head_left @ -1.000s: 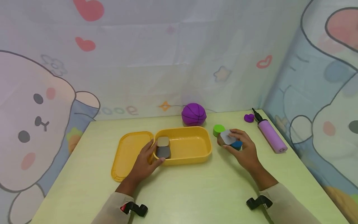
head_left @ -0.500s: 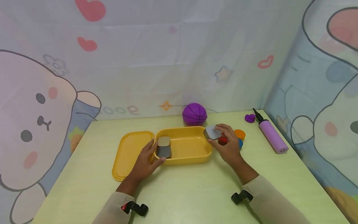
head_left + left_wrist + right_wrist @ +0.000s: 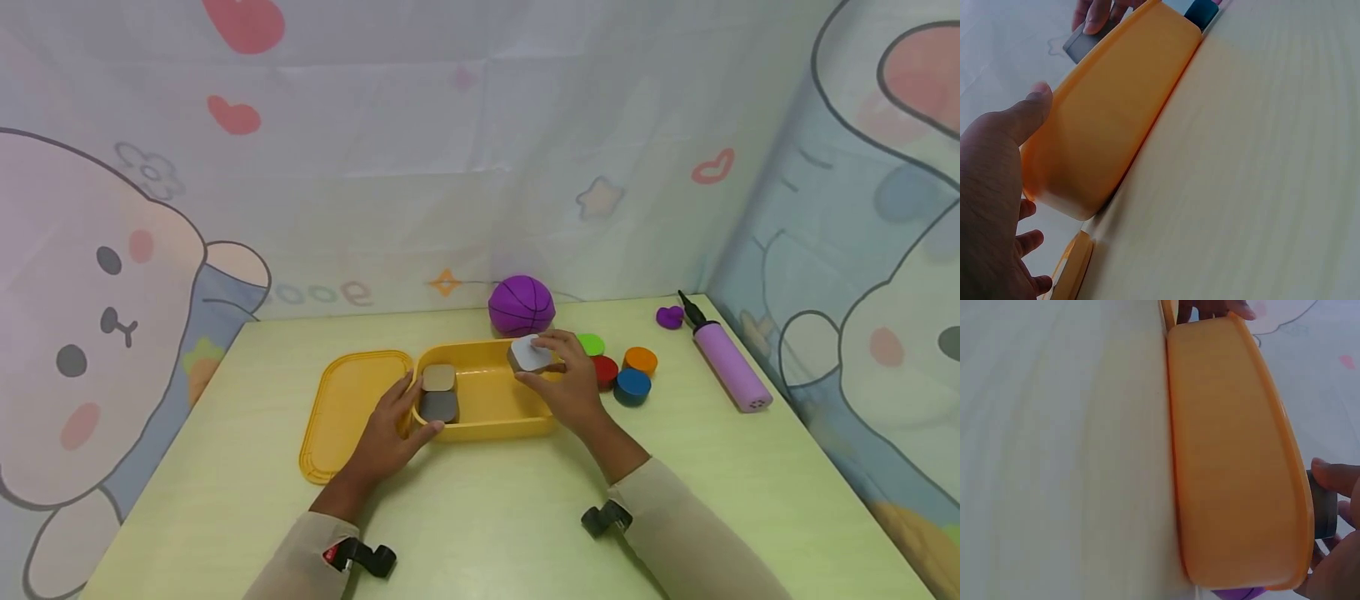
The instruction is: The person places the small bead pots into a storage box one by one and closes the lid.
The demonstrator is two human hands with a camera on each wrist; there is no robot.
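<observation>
Well, the yellow box point(image 3: 495, 432) holds two blocks point(image 3: 438, 407) — left hand point(image 3: 389, 432) spread against it, right hand point(image 3: 569, 382) pinching a grey block point(image 3: 528, 354) above.

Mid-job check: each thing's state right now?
Yellow container: open, upright.
Yellow lid: off, lying flat beside the container.
Gray block: pinched by the right hand over the container.
Beige block, dark gray block: inside, side by side.
Green disc, red disc, orange disc, blue disc: outside.
Purple basketball: behind the container.
Purple pump: lying on its side.
Left hand: touching the container's left end.
</observation>
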